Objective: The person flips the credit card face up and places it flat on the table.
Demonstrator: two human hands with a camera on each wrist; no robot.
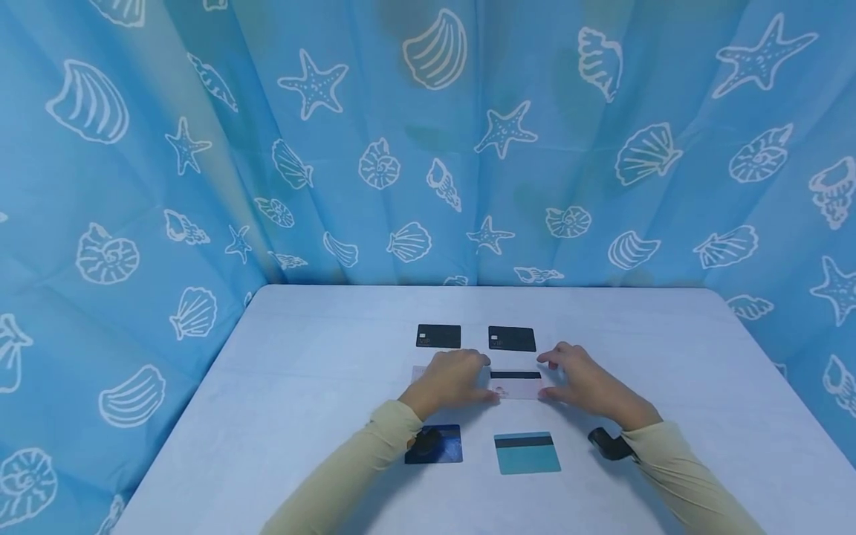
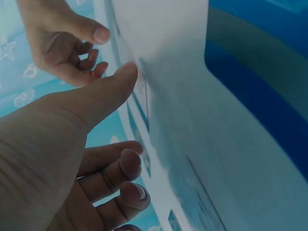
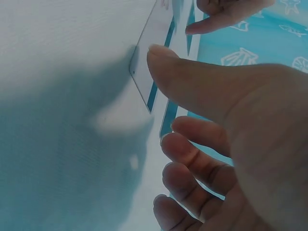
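Observation:
A pale pinkish card [image 1: 521,386] with a black magnetic stripe lies flat between the two hands. At its left end is the left hand [image 1: 451,380], thumb and fingers spread apart with nothing gripped. This hand partly hides a second pale card [image 1: 417,372]. The right hand [image 1: 583,383] hovers at the striped card's right end, thumb tip right at the edge and fingers loosely bent. In the right wrist view, the right thumb overlaps the striped card [image 3: 142,72].
Two black chip cards, the left one [image 1: 438,336] and the right one [image 1: 512,339], lie behind the hands. In front are a dark blue card [image 1: 446,444] and a teal striped card [image 1: 528,455]. The white table [image 1: 321,357] meets a blue shell-patterned curtain [image 1: 374,208].

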